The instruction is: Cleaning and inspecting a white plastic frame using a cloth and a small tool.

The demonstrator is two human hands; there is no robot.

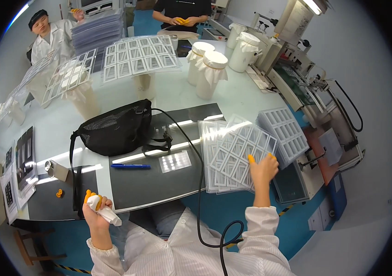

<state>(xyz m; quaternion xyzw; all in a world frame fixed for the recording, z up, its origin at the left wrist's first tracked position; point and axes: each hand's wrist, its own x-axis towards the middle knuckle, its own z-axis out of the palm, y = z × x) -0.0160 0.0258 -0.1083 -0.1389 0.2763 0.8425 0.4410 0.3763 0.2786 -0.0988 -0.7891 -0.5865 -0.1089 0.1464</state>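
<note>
My left hand (97,215), with orange finger cots, is closed around a crumpled white cloth (107,215) just off the table's front edge. Its loose end hangs down beside my palm. On the right, my right hand (263,172) rests over the edge of the top clear sheet (239,149), which is printed with white rectangular frames. The thumb and a finger, both in orange cots, are spread apart there. Beneath lie more such sheets (208,177), stacked unevenly at differing angles. Whether any finger reaches under the top sheet cannot be seen.
A black mesh bag (118,129) lies mid-table near a blue marker (131,166) and a small clear sheet (175,161). A black cable (200,184) runs past the stack. Cloth-covered white containers (212,76) stand behind. Another sheet stack (284,133) is at right. Two people are across the table.
</note>
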